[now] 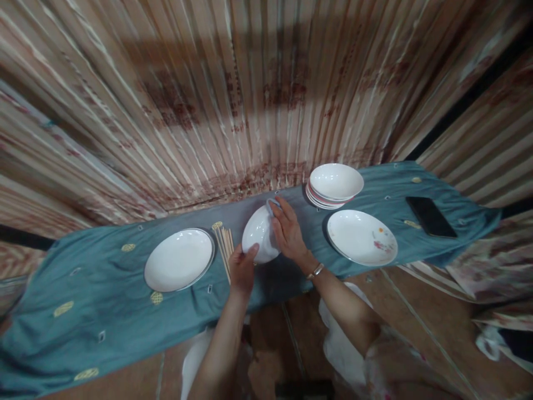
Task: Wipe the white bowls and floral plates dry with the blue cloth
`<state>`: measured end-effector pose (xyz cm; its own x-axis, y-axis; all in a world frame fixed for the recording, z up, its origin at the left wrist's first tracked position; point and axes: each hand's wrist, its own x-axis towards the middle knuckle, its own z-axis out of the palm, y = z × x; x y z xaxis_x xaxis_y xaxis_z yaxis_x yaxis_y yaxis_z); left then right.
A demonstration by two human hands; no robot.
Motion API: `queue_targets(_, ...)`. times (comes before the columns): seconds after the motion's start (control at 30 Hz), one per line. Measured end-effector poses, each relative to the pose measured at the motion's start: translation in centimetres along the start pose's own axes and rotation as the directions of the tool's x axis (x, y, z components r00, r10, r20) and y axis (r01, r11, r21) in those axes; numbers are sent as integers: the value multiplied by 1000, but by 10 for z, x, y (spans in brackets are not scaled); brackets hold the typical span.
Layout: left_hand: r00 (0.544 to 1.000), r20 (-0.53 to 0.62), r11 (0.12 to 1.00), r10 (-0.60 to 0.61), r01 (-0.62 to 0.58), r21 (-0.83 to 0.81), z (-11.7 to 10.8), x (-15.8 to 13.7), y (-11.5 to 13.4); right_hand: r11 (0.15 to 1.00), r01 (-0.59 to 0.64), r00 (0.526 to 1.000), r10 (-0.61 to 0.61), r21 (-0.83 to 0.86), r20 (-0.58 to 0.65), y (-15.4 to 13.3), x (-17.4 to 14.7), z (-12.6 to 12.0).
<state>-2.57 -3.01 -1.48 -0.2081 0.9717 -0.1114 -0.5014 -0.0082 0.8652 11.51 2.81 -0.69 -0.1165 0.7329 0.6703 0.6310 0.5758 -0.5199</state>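
Observation:
A white bowl [259, 230] is tilted up in front of me, above the middle of the cloth. My left hand [242, 268] grips its lower left rim, thumb on the white surface. At the upper right rim, my right hand [287, 228] presses a greyish cloth [272, 206] against the bowl, fingers mostly straight and held together. A bracelet [315, 271] circles the right wrist. Several wooden chopsticks [225, 247] lie on the table just left of the bowl, partly hidden behind the left hand.
White plates [180, 260] lie stacked to the left. Stacked bowls [336, 182] stand at the back right, with a flower-patterned oval plate [361, 236] nearer me. A black phone [431, 216] lies far right on the teal tablecloth [120, 300]. A pleated curtain [258, 100] hangs behind.

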Motion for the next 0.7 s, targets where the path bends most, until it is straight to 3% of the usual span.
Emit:
queue_targets(0.17,1000,-2,1000,8,-8,-7,-3,-1,-1,982,174,981,-166,-79,97,-28,-8,4)
queue_targets(0.27,999,-7,999,34,-33,26,-4,0,-2,970,213,970,-196,-116,143,-37,-7,4)
queue_targets(0.43,1000,-6,999,13,-13,48,-4,2,-2,994,-20,1000,22,-106,21,-18,5,2)
queue_targets(0.57,999,-27,998,20,-18,65,-4,2,0,982,-168,983,173,91,-52,8,8,6)
queue_targets(0.7,998,-60,999,11,-8,49,-3,1,1,915,-272,945,313,297,-98,29,-2,16)
